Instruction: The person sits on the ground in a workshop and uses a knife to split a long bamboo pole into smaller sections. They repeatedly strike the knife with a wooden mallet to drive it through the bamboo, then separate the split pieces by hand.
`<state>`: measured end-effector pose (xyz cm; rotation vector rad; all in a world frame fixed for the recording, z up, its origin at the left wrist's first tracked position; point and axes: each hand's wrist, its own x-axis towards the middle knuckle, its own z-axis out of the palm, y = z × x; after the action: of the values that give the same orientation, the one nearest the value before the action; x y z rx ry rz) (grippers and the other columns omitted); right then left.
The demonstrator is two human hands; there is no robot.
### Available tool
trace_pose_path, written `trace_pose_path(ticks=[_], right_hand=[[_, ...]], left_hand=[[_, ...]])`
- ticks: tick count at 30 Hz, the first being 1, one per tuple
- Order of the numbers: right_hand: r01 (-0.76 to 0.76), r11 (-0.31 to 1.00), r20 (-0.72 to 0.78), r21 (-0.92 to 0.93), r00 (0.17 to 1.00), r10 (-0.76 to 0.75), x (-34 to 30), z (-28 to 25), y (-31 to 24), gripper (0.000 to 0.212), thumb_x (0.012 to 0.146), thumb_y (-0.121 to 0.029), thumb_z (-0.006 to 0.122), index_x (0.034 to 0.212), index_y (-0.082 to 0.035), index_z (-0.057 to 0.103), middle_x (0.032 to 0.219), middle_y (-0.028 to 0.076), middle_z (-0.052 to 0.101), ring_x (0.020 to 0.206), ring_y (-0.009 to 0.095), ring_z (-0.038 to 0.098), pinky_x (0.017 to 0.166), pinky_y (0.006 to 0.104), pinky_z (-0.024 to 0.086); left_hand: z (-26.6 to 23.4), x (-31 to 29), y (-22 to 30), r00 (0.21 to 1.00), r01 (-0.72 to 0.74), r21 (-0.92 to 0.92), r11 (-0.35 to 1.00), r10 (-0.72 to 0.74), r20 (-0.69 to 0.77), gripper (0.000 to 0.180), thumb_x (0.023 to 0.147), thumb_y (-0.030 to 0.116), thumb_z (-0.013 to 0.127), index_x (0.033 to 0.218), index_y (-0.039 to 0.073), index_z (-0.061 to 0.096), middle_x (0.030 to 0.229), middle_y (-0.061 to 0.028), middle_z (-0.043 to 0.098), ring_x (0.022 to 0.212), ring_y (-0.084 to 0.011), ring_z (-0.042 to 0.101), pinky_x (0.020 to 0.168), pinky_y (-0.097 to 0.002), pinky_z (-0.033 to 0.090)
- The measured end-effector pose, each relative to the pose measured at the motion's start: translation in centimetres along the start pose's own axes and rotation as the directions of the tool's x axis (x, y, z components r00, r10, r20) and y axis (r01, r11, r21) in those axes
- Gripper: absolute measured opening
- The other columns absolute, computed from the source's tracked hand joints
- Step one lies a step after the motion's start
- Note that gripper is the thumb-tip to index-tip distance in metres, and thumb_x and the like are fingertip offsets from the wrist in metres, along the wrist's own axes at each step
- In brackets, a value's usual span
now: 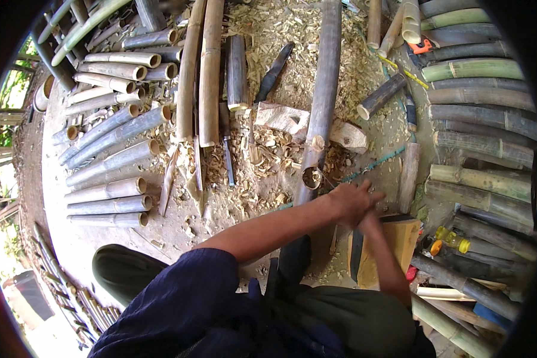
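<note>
My left hand [346, 203] reaches across to the right, fingers curled, and overlaps my right hand [369, 222]. A thin line shows between the left hand and the pole; I cannot make out what it is. Most of the right hand's fingers are hidden behind the left. Just left of both hands, a long grey bamboo pole [324, 77] runs away from me, with a cut opening [311, 177] near its close end. It rests across a carved pale wood block [348, 137]. Below the right hand stands a wooden block [389, 253] with a dark strip along its side.
Cut bamboo lengths [116, 161] lie at left, and more bamboo poles [483, 107] line the right. Wood shavings [268, 36] cover the floor. A chisel [230, 161], a dark-sheathed blade [274, 71], an orange-handled saw [422, 46], green cord [376, 162] and a yellow bottle [453, 240] lie around.
</note>
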<state>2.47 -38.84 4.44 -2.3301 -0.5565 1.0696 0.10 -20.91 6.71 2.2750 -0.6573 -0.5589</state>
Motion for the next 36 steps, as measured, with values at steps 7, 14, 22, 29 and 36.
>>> trace_pose_path(ticks=[7, 14, 22, 29, 36], right_hand=[[0.402, 0.465, 0.279, -0.789, 0.908, -0.312, 9.2, -6.1, -13.0, 0.027, 0.077, -0.009, 0.075, 0.103, -0.007, 0.070, 0.101, 0.010, 0.071, 0.099, 0.025, 0.066, 0.093, 0.0370, 0.053], [0.261, 0.440, 0.214, -0.859, 0.965, -0.154, 10.6, -4.3, -15.6, 0.019, 0.086, -0.022, 0.071, 0.100, -0.009, 0.072, 0.103, 0.010, 0.075, 0.100, 0.026, 0.069, 0.088, 0.0417, 0.052], [-0.240, 0.966, -0.172, 0.098, 0.952, 0.254, 3.8, 0.3, 0.6, 0.038, 0.095, -0.030, 0.063, 0.127, -0.010, 0.059, 0.120, 0.018, 0.069, 0.115, 0.033, 0.065, 0.102, 0.0452, 0.049], [0.125, 0.591, 0.134, -0.797, 0.991, -0.030, 9.8, -5.2, -15.2, 0.037, 0.088, -0.022, 0.067, 0.123, -0.012, 0.062, 0.115, 0.017, 0.070, 0.114, 0.033, 0.065, 0.100, 0.0452, 0.049], [0.431, 0.345, 0.396, -0.834, 0.903, -0.169, 13.3, -2.9, -18.9, 0.033, 0.083, -0.020, 0.068, 0.114, -0.010, 0.067, 0.107, 0.015, 0.072, 0.104, 0.032, 0.068, 0.093, 0.0442, 0.050]], left_hand=[[-0.6, -2.9, -3.6, 0.543, -0.077, -0.414, 0.907, -0.310, -0.780, 0.101, 0.073, 0.001, 0.074, 0.161, 0.014, 0.027, 0.150, -0.0317, 0.035, 0.137, -0.0478, 0.045, 0.115, -0.0559, 0.040], [-0.6, -3.6, -4.2, 0.381, -0.102, -0.525, 0.845, -0.454, -0.805, 0.101, 0.069, -0.001, 0.078, 0.156, 0.003, 0.026, 0.135, -0.0291, 0.046, 0.126, -0.0484, 0.051, 0.109, -0.0517, 0.044], [-1.6, -0.8, -2.3, 0.979, 0.015, -0.330, 0.944, -0.082, -0.189, 0.080, 0.070, 0.006, 0.078, 0.144, 0.017, 0.049, 0.138, -0.0295, 0.052, 0.122, -0.0485, 0.061, 0.098, -0.0496, 0.055], [-1.5, -3.4, -5.1, 0.620, -0.168, -0.574, 0.801, -0.367, -0.694, 0.094, 0.068, -0.010, 0.069, 0.154, 0.021, 0.045, 0.150, -0.0302, 0.036, 0.129, -0.0511, 0.054, 0.107, -0.0483, 0.051], [-0.7, -5.2, -4.5, 0.273, -0.249, -0.614, 0.749, -0.554, -0.786, 0.101, 0.068, -0.011, 0.069, 0.160, 0.008, 0.031, 0.149, -0.0287, 0.035, 0.144, -0.0485, 0.036, 0.121, -0.0498, 0.037]])
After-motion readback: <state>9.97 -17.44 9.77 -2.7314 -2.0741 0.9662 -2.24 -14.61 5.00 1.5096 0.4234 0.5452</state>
